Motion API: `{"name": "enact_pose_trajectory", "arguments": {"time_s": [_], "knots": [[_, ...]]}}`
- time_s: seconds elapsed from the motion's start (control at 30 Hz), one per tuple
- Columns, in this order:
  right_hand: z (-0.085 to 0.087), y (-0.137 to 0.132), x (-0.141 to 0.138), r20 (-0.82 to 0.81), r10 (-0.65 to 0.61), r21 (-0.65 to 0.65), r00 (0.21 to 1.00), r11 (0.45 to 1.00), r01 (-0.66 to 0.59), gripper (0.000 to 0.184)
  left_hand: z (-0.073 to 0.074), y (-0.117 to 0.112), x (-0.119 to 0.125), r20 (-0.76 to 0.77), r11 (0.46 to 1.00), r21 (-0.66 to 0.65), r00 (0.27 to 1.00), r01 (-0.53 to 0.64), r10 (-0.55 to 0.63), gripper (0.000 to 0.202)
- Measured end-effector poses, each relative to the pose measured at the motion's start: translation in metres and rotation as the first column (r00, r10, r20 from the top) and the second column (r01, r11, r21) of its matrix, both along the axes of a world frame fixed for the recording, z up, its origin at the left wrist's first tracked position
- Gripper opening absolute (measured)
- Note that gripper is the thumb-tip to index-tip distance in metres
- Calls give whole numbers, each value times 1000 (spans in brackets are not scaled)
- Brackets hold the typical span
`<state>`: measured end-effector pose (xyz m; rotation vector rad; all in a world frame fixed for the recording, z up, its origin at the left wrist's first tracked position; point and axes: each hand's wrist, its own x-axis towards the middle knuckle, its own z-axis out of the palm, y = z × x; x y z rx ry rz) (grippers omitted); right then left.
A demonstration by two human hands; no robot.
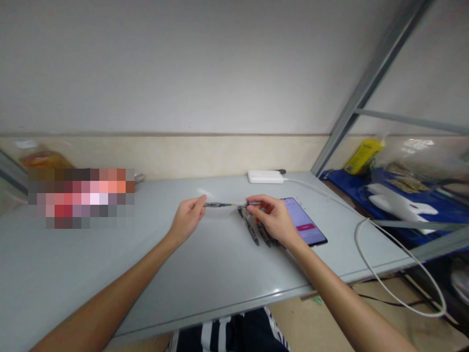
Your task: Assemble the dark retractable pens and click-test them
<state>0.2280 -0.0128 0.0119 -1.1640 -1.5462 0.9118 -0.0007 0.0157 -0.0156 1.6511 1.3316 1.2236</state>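
My left hand [188,217] pinches one end of a slim pen [216,205], held level above the table. Grey and thick near the left fingers, the pen narrows towards my right hand [273,217]. Those right fingers are closed on the pen's other end, a clear and dark part [252,203]. I cannot tell whether the two parts are joined. Under and beside the right hand lie several grey pens [250,229], partly covered by it. A phone [306,225] with a lit screen lies just right of that hand.
A white power bank [266,177] rests at the back of the grey table [154,293], with a white cable [361,244] looping off the right edge. A blurred-out patch [80,198] covers things at left. Beyond the metal frame [340,127] is a yellow packet [364,156] on a blue surface.
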Motion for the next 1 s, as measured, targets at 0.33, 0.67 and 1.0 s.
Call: {"name": "enact_pose_trajectory", "arguments": {"time_s": [0.33,0.67,1.0], "knots": [[-6,3,4,-244,50,-70,969,995,-69,31,-5,5,-4,118,998,-65,993,11,-4,50],[-5,6,19,-409,-52,-167,911,986,-19,36,-10,10,-7,159,998,-51,987,-28,36,49],[-8,8,20,-456,-35,-164,889,985,-45,32,-11,10,-7,179,997,-72,984,-7,20,50]]}}
